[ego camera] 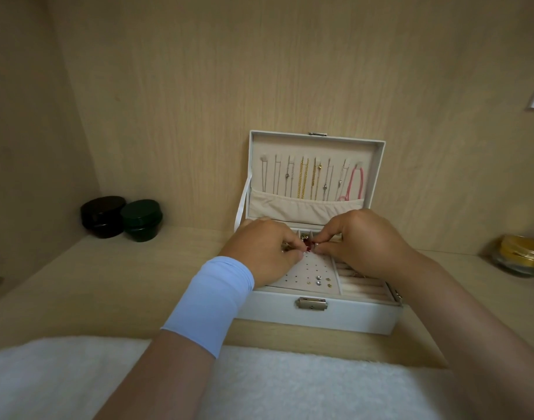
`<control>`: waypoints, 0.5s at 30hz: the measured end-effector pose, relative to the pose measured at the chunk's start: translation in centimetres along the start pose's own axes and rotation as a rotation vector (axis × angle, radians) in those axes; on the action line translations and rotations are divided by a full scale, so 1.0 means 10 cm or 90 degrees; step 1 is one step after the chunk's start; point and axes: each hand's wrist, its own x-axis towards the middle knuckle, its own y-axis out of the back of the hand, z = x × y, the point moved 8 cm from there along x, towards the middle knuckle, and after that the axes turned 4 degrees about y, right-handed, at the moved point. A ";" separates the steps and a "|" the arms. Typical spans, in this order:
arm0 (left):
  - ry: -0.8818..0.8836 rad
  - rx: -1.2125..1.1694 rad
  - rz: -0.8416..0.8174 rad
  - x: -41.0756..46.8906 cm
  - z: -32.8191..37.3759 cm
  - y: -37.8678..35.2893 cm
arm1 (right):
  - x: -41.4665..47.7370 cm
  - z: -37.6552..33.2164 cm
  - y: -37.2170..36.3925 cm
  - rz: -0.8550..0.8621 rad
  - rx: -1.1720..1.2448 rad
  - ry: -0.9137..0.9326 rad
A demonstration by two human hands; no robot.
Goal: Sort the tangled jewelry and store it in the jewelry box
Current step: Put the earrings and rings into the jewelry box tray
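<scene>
My left hand (264,253) and my right hand (362,241) meet over the middle of the jewelry box (350,313). The fingers of both are curled in, and they pinch a tiny red piece (308,246) between them. It is too small to see well, but I think it is an earring. I hold it with both hands because it is so little and could slip.

I hold it right above the soft pad with holes (305,268), so I think its pin goes in there. Some shiny round studs (318,279) already sit in the near holes. To the right are soft, puffy rolls (362,286), for rings, I think.

The box is white and smooth, with a metal latch (311,303) on its near side. Its lid (320,147) stands up at the far side. Thin silver and gold chains (303,177) hang straight down from little hooks there, so they do not tangle. A pink cord (355,183) hangs at the right end.

The box sits on a wooden shelf (108,283). A fluffy white cloth (77,374) lies near me. I see no jewelry left on it, so most of the sorting looks done.
</scene>
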 end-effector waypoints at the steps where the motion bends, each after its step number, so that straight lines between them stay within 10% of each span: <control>1: 0.000 -0.004 0.000 0.00 0.00 0.00 | 0.00 0.00 0.00 -0.009 -0.002 0.007; 15: 0.002 0.006 -0.005 -0.02 0.01 -0.02 | 0.00 -0.07 0.03 -0.018 -0.048 0.084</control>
